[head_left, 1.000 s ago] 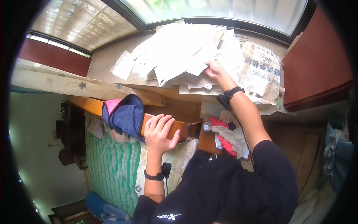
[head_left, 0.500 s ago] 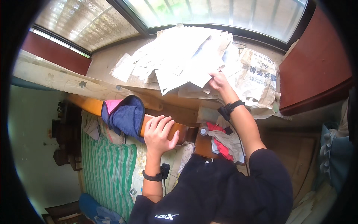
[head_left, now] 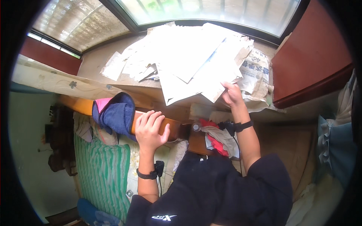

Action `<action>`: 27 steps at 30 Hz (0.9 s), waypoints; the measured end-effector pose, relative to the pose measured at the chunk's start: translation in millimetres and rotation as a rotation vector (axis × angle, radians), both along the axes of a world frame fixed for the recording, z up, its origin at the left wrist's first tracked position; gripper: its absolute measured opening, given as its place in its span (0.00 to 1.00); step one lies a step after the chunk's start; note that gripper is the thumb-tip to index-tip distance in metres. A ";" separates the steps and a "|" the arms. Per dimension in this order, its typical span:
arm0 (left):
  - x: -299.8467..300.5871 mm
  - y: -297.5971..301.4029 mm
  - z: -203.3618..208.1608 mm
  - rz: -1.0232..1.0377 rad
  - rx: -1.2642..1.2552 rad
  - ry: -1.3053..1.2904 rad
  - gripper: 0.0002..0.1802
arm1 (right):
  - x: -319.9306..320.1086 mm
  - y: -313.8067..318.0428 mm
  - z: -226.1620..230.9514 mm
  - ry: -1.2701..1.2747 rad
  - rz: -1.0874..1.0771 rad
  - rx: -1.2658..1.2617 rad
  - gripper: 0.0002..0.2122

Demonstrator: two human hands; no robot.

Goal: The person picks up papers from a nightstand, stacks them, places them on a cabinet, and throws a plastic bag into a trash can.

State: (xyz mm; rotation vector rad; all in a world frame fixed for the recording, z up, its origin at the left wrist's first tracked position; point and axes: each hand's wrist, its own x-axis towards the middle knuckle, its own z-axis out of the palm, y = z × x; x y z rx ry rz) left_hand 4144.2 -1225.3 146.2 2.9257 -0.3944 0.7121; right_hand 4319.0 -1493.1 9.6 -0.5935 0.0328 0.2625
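Observation:
My right hand (head_left: 232, 95) is closed on the edge of several white sheets of paper (head_left: 217, 87), thumb and fingers pinching a corner. These sheets are part of a spread, overexposed heap of papers (head_left: 169, 49) on the window ledge. My left hand (head_left: 151, 129) lies over the end of an orange-brown wooden headboard (head_left: 171, 130), its fingers stretched out and the thumb apart. Next to it, a dark blue cloth (head_left: 117, 113) with a pink patch hangs over the same wood. Both wrists wear black bands.
A crumpled printed sack (head_left: 256, 71) lies right of the papers, beside a dark red panel (head_left: 309, 60). Below the ledge, a small brown cabinet (head_left: 198, 145) carries red and beige clothes (head_left: 222, 139) and a bottle (head_left: 196, 126). A bed with a green striped sheet (head_left: 102, 169) is at left.
My right hand has moved right with the sheets it grips, fanning the papers wider across the heap. My left hand stays on the headboard. The whole view has shifted slightly.

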 end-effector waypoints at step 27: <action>-5.2 1.1 -12.3 -0.069 0.034 -0.152 0.08 | -249.7 -83.5 45.7 0.022 -0.233 -0.109 0.22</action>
